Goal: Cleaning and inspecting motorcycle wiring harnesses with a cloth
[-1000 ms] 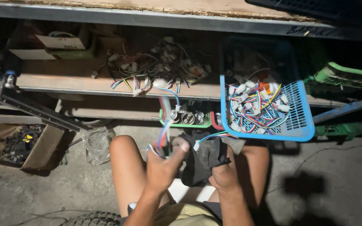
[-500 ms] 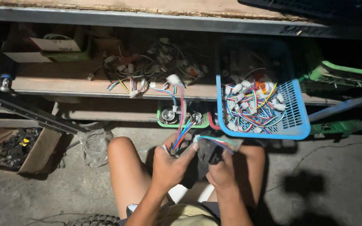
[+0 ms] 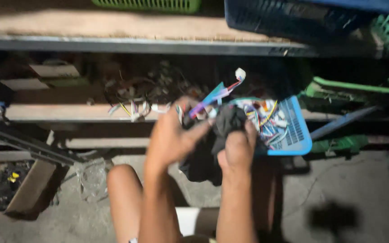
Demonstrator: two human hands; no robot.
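While we're holding the dark bundle (image 3: 212,144) up in front of us, above our knees and just short of the blue basket (image 3: 293,135), both hands are working on it together. Our right hand (image 3: 237,150) is wrapping it from the right, fingers pressed closed around the dark material. Our left hand (image 3: 172,139) is gripping the left side, thumb and fingers pinching where the coloured wires (image 3: 219,92) are coming out. Those wires are sticking up and to the right, ending in a small white connector (image 3: 240,73). Frame is motion-blurred, so we can't tell whether the bundle is cloth, tape or a sleeve.

Outward: the blue basket is sitting on the lower shelf (image 3: 68,112), full of more coloured wire pieces and connectors, touching or nearly touching our right fingers. A loose wire tangle (image 3: 136,105) is lying on the shelf to the left. A cardboard box (image 3: 19,189) is sitting on the floor at far left.

Risks as we're judging them: the free wire ends are hanging close to the basket contents and could be snagging there; pulling hard at the pinch could be stressing the wires at the connector; dim light is making colour sorting error-prone.
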